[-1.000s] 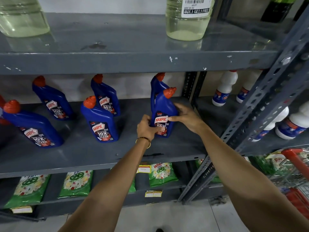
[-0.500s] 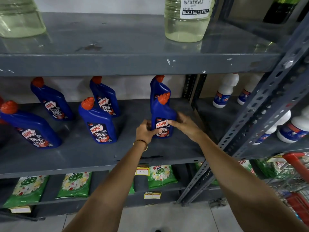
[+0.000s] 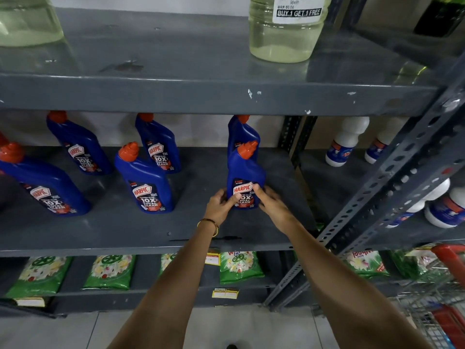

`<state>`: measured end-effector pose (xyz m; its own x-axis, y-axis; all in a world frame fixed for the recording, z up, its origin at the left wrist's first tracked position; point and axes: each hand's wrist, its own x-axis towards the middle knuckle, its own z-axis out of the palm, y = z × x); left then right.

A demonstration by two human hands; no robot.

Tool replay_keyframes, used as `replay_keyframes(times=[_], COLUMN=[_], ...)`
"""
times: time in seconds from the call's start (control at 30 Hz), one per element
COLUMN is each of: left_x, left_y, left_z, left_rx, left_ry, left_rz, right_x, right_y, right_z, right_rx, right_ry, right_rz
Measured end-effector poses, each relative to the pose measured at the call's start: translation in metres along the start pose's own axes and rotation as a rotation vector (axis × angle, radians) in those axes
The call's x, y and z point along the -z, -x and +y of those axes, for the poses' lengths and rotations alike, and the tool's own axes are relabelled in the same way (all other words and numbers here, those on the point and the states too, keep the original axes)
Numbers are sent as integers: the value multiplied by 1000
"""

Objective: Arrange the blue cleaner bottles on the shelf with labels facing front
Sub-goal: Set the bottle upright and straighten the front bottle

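Several blue cleaner bottles with orange caps stand on the grey middle shelf (image 3: 125,230). The front right bottle (image 3: 245,172) stands upright with its label facing me. My left hand (image 3: 221,206) grips its lower left side and my right hand (image 3: 273,204) grips its lower right side. Directly behind it stands another blue bottle (image 3: 241,132), partly hidden. To the left stand a front bottle (image 3: 144,182), a back bottle (image 3: 158,144), a further back bottle (image 3: 78,144) and a leaning bottle (image 3: 42,185) at the far left, all with labels forward.
The upper shelf (image 3: 201,94) carries jugs of pale liquid (image 3: 284,31). White bottles (image 3: 344,144) fill the bay to the right, behind a slanted perforated steel post (image 3: 392,182). Green packets (image 3: 239,265) lie on the lower shelf. A red cart (image 3: 450,263) sits at the lower right.
The bottle in both hands has shifted back on the shelf and turned so its label faces front. My hands have slid lower on it.
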<state>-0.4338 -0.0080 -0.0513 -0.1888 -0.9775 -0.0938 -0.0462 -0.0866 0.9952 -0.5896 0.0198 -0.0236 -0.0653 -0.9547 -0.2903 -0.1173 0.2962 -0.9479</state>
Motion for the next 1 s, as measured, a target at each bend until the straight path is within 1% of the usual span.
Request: replay_keyframes(times=[0.3, 0.7, 1.0], left_x=[-1, 2, 2], left_y=[21, 64, 74], left_z=[-1, -1, 3], left_rx=[20, 35, 40], left_ry=[8, -176, -220], left_rz=[9, -10, -23], right_x=[-2, -8, -10], right_y=[20, 59, 71], right_z=[8, 23, 20], right_rx=[33, 7, 0], right_ry=[-58, -60, -38], right_rz=[3, 42, 38])
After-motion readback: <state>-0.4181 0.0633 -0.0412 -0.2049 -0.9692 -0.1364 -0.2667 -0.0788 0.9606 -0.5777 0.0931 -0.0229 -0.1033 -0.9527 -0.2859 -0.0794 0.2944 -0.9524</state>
